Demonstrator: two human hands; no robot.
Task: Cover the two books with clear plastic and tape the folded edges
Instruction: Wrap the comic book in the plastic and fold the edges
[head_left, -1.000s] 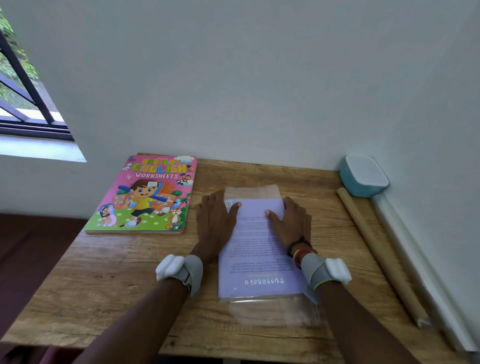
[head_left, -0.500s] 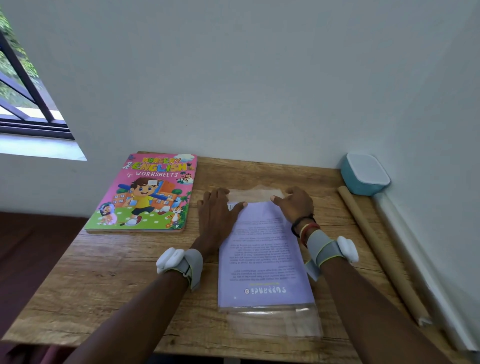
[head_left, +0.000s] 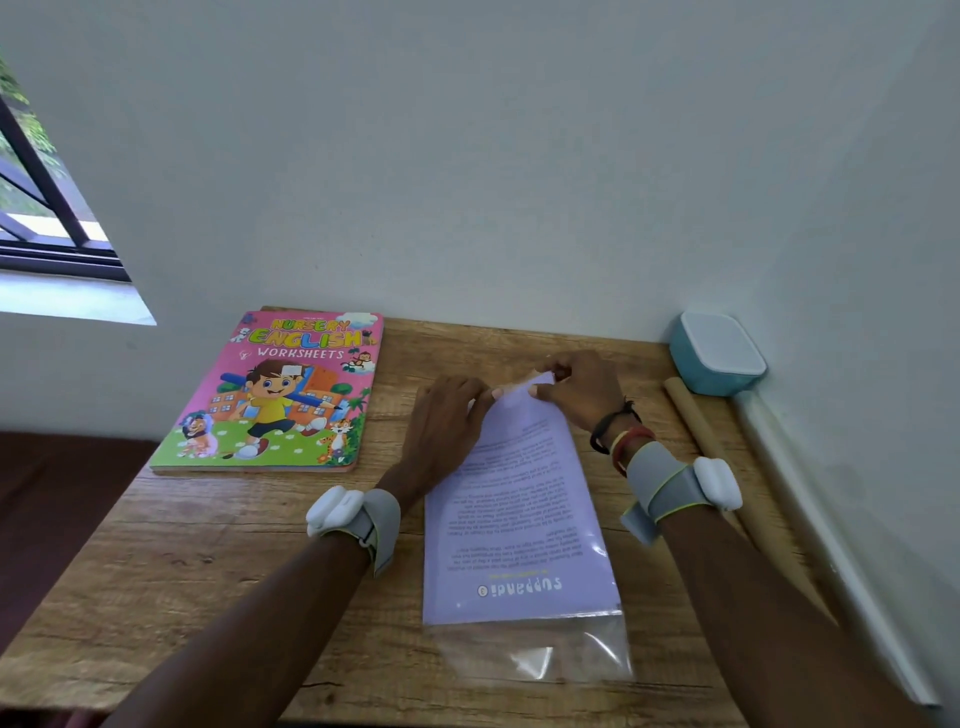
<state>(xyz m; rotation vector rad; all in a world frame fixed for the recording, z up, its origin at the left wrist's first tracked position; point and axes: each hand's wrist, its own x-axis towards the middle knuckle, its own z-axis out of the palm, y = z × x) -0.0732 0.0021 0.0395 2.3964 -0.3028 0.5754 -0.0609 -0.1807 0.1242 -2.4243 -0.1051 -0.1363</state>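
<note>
Plastic (head_left: 540, 654) lies under the purple book (head_left: 519, 519) in the middle of the table (head_left: 208, 571), sticking out past its near edge. The left hand (head_left: 447, 421) presses flat on the book's far left part, fingers straight. The right hand (head_left: 582, 389), fingers curled, seems to pinch the far edge of the plastic over the book's top. The pink book (head_left: 275, 395) lies well apart to the left.

Left wrist: grey strap (head_left: 382, 525), white pod (head_left: 332, 512). Right wrist: same strap (head_left: 660, 486) (yellow-green piping), plus black, yellow, red bands (head_left: 618, 436).
</note>
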